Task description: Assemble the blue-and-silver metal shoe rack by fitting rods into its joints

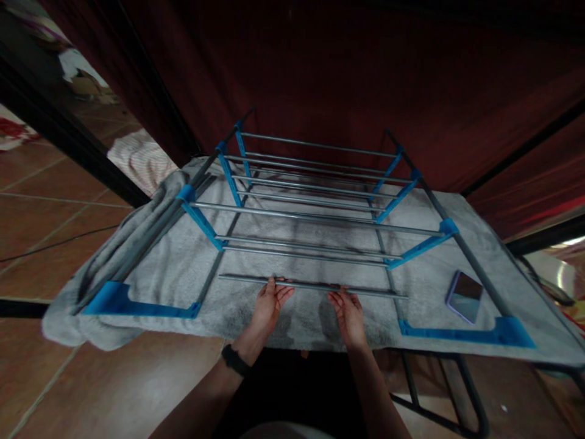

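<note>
A grey towel (183, 268) lies spread flat, and on it rests a rack frame of grey metal rods and blue plastic side pieces (315, 207). One loose grey rod (311, 285) lies crosswise nearest me. My left hand (269, 305) and my right hand (348, 311) lie palm down on the towel, fingertips touching that rod near its middle. Neither hand is closed around it. A dark wristband sits on my left wrist.
A phone (465, 296) lies face up on the towel at the right. Blue foot pieces (137, 303) mark the frame's near corners. A dark red curtain (347, 67) hangs behind. Brown tiled floor (55, 219) spreads left, with a black cable across it.
</note>
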The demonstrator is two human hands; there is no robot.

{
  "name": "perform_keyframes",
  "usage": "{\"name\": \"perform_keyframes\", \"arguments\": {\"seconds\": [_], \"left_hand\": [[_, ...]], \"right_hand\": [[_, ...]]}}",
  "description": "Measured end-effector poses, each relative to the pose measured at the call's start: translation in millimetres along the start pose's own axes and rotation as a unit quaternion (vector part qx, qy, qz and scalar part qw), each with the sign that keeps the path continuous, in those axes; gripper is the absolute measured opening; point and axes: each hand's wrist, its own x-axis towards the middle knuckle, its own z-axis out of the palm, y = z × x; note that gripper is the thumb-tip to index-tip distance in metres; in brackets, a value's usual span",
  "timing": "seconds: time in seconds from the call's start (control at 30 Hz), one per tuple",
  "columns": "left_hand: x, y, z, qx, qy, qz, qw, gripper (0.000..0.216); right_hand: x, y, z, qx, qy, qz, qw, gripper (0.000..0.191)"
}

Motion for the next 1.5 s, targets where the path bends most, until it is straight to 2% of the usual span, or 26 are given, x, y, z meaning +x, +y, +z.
{"name": "perform_keyframes", "arguments": {"seconds": [0.23, 0.33, 0.43, 0.53, 0.7, 0.8, 0.97, 1.03, 1.13, 1.2, 1.3, 1.4, 1.5], "left_hand": [[-6, 6, 7, -0.011, 0.017, -0.019, 1.000, 0.019], [-12, 10, 15, -0.023, 0.022, -0.029, 0.999, 0.028], [-22, 13, 25, -0.030, -0.006, -0.017, 0.999, 0.035], [-35, 15, 39, -0.013, -0.041, 0.018, 0.999, 0.031], [-62, 18, 63, 0.053, -0.101, 0.093, 0.989, 0.025], [-78, 22, 79, 0.100, -0.137, 0.151, 0.974, 0.023], [-97, 29, 107, 0.154, -0.200, 0.245, 0.936, 0.030], [-106, 30, 116, 0.190, -0.228, 0.296, 0.908, 0.030], [-119, 35, 123, 0.271, -0.250, 0.377, 0.850, 0.036], [-126, 44, 124, 0.334, -0.260, 0.424, 0.801, 0.040], [-132, 63, 122, 0.420, -0.258, 0.504, 0.709, 0.048], [-133, 76, 115, 0.499, -0.228, 0.568, 0.614, 0.052], [-127, 72, 97, 0.574, -0.223, 0.581, 0.532, 0.043]], "right_hand": [[2, -1, 2, 0.002, 0.007, 0.011, 1.000, 0.042], [2, -8, 3, 0.001, 0.019, 0.023, 1.000, 0.037], [4, -19, 4, 0.013, 0.021, 0.017, 1.000, 0.031], [3, -32, 6, 0.034, 0.009, 0.012, 0.999, 0.027], [-10, -44, 17, 0.062, -0.005, 0.054, 0.997, 0.015], [-19, -54, 25, 0.091, -0.017, 0.067, 0.993, 0.009], [-35, -75, 47, 0.156, -0.050, 0.082, 0.983, 0.015], [-44, -80, 60, 0.174, -0.075, 0.107, 0.976, 0.017], [-58, -83, 80, 0.168, -0.138, 0.161, 0.963, 0.013], [-67, -85, 88, 0.144, -0.188, 0.188, 0.953, 0.008], [-80, -88, 89, 0.085, -0.243, 0.200, 0.945, 0.004], [-89, -94, 79, 0.030, -0.238, 0.149, 0.959, 0.008], [-93, -105, 64, 0.000, -0.191, 0.049, 0.980, 0.019]]}}
